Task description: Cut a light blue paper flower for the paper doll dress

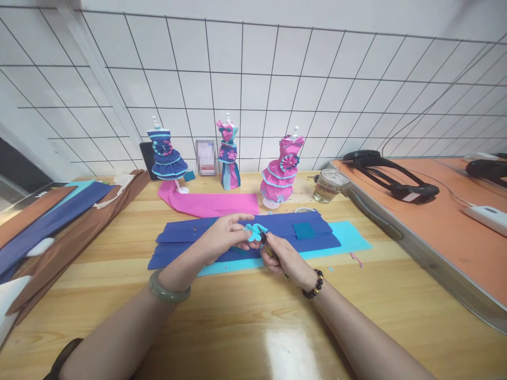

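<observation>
Between my two hands is a small light-blue flower-shaped piece. My left hand pinches it from the left side. Dark scissors are in my right hand, their blades at the right edge of the flower piece. Under both hands lies folded dark-blue crepe material, with a light-blue sheet beneath it. A teal square rests on the dark-blue material, right of my hands.
Three small dress forms stand behind: blue, multicoloured, pink. A pink strip lies before them. A lidded glass jar stands right. Coloured strips lie left; a black headset sits on an orange surface.
</observation>
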`<state>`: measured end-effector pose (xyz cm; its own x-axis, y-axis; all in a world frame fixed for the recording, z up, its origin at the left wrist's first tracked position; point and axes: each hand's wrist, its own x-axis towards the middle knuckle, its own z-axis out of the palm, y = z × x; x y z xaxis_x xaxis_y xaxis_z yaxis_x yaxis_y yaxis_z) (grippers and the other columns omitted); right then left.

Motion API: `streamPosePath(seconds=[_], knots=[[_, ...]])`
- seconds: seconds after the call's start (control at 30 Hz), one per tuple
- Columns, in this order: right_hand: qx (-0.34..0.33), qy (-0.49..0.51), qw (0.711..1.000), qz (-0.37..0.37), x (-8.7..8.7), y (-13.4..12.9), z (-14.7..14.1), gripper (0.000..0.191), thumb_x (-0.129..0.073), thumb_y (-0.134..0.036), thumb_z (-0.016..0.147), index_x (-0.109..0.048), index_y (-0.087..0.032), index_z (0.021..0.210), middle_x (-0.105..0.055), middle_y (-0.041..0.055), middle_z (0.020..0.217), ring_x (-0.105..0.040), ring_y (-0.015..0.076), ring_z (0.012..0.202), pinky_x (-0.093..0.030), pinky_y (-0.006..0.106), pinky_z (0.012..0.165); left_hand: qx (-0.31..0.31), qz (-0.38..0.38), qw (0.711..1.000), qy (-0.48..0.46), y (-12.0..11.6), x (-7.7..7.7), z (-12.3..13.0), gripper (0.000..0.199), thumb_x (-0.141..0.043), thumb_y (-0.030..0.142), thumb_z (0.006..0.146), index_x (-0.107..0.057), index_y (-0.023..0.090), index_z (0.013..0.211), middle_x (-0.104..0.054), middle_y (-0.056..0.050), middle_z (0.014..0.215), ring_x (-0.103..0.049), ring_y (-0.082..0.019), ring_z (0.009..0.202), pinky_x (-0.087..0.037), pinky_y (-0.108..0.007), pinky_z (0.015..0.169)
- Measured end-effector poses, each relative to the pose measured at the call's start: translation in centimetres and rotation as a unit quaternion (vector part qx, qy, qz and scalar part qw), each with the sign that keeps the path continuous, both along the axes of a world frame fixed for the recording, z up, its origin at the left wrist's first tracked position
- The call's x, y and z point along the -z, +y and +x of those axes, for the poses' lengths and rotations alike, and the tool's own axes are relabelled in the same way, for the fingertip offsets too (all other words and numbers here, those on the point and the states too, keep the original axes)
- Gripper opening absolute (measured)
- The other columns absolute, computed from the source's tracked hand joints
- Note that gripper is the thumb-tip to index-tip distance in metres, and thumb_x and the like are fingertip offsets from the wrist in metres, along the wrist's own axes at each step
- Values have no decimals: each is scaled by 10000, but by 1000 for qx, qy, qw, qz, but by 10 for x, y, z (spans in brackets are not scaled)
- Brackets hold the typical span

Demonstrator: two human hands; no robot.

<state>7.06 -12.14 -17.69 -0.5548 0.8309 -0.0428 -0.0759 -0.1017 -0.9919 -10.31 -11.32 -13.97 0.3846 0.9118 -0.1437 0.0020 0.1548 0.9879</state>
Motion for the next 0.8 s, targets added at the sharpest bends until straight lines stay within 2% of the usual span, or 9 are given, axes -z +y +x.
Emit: streamPosePath(seconds=[0.1, 0.23, 0.3, 0.37, 0.43, 0.5, 0.63, 0.7, 0.8], knots=[[-15, -5, 1000, 9, -2, 1, 0, 356, -442, -501, 796, -487, -151, 839, -280, -94, 471, -199, 42, 369, -163, 178, 330, -20, 13, 1000, -13, 3, 1, -3, 500, -593, 226, 713, -430, 137, 1177, -649, -75, 786, -622, -163, 732, -481, -266, 647], [-27, -44, 999, 18, -3, 1, 1, 383, -491, -482, 776, -519, -130, 926, -282, -98, 453, -213, 37, 367, -160, 180, 344, -81, 16, 996, -15, 7, -2, -8, 487, -589, 219, 717, -437, 137, 1172, -631, -64, 786, -615, -144, 689, -486, -259, 636], [11, -59, 997, 39, -3, 3, 2, 353, -532, -464, 754, -538, -127, 863, -298, -93, 443, -231, 34, 370, -163, 180, 351, -108, 14, 994, -19, 8, -3, -9, 494, -597, 221, 711, -433, 139, 1170, -627, -67, 806, -612, -137, 667, -487, -255, 621], [88, -44, 994, 43, -1, 5, 3, 321, -570, -445, 728, -530, -137, 809, -295, -95, 436, -233, 30, 364, -170, 178, 347, -114, 14, 993, -23, 7, -4, -8, 499, -598, 221, 709, -428, 137, 1170, -628, -68, 800, -612, -139, 660, -484, -254, 613], [164, -4, 986, 26, 0, 7, 4, 309, -590, -436, 712, -504, -155, 811, -267, -108, 420, -209, 28, 343, -168, 176, 333, -97, 24, 995, -20, 5, -3, -5, 498, -591, 220, 713, -426, 132, 1174, -629, -61, 754, -613, -148, 668, -477, -254, 612], [191, 34, 981, 9, 0, 9, 5, 321, -596, -427, 710, -490, -164, 861, -236, -121, 410, -183, 28, 329, -161, 175, 323, -64, 39, 997, -7, 2, -2, -2, 505, -581, 219, 720, -417, 129, 1189, -630, -53, 710, -613, -158, 678, -471, -257, 611], [119, 61, 991, -29, -1, 8, 5, 340, -576, -419, 734, -490, -152, 927, -209, -124, 420, -150, 29, 335, -132, 175, 325, -4, 52, 999, 15, -3, 0, 6, 555, -572, 225, 722, -377, 126, 1232, -625, -35, 670, -606, -159, 661, -470, -281, 618], [85, 62, 994, -43, -1, 6, 4, 291, -573, -422, 734, -485, -158, 821, -211, -119, 423, -147, 27, 338, -122, 177, 327, 9, 51, 998, 24, -4, 1, 8, 579, -575, 233, 719, -361, 126, 1246, -617, -22, 651, -604, -160, 663, -471, -291, 628], [88, 44, 995, -34, 0, 5, 2, 283, -578, -416, 724, -438, -174, 688, -237, -113, 410, -172, 30, 329, -129, 182, 325, 17, 52, 998, 33, -5, 2, 8, 586, -572, 248, 721, -355, 139, 1253, -618, -21, 663, -608, -166, 683, -469, -298, 640]])
